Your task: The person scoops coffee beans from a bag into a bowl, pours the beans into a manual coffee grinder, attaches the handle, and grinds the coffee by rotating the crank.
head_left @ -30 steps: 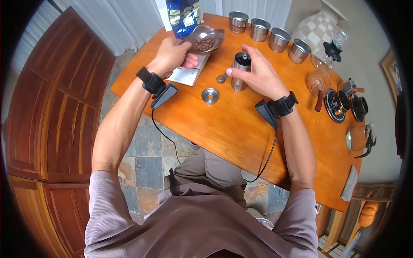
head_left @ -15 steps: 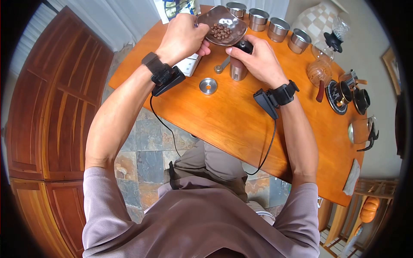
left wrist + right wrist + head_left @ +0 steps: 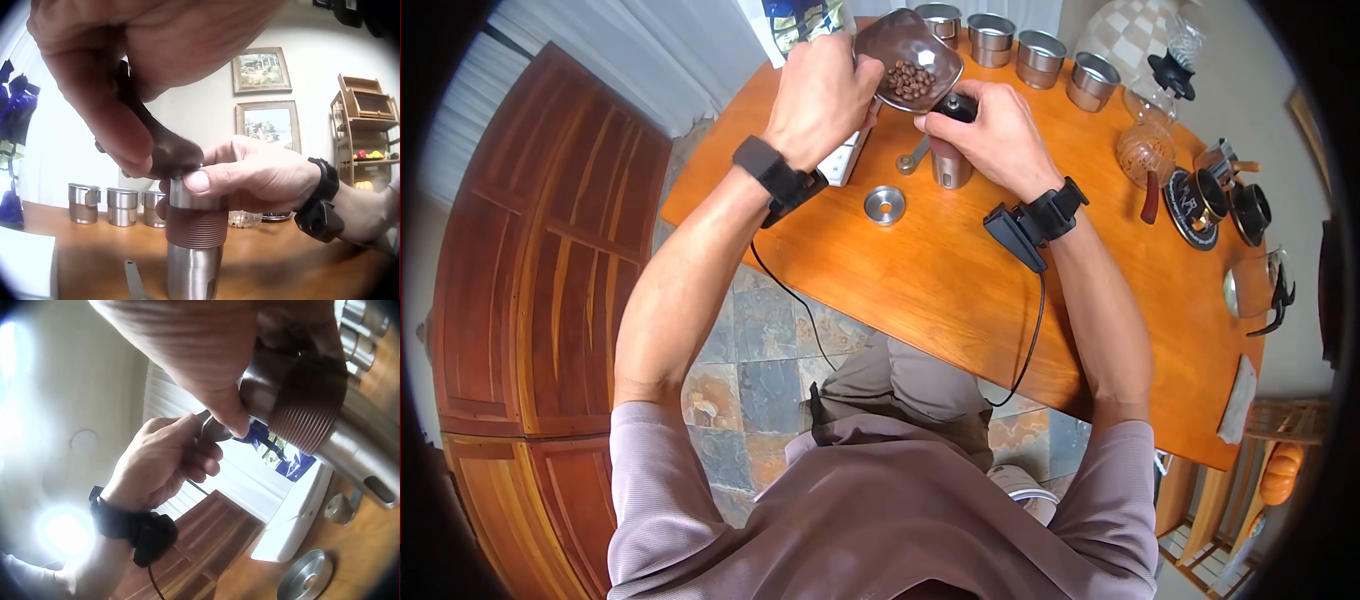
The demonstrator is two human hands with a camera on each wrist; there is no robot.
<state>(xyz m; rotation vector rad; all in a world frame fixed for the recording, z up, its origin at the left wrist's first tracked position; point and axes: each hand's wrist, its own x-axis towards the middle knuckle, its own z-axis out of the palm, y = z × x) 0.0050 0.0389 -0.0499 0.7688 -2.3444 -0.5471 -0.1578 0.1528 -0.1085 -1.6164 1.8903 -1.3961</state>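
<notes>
**Tilted dish (image 3: 905,42) of beans (image 3: 911,82) meets the top of the grinder (image 3: 197,226)**

We see a shiny brown dish held up above the wooden surface (image 3: 880,265). The left grip (image 3: 822,95) pinches the dish by its left edge. The right grip (image 3: 1002,130) is curled round the top of the grinder, so both grips are full.

The grinder is tall and thin, and it looks to us like it stands straight up. The dish comes from its left side and slopes down from the left grip to the grinder's top. The low lip of the dish is right at that top, just beside the right thumb. From above, we can see a dark bit of the open top peeking out next to the lip, and the dish hides some of the rest. We cannot tell if the lip touches the rim.

The beans lie in the low part of the dish, on the side close to the grinder. The right grip is nearer to that lip, while the left grip is up at the high end. We think the lip and the opening lining up is what matters most here.

A small crank (image 3: 907,163) and a silver ring (image 3: 870,205) lie on the surface to the left of the grinder.
</notes>
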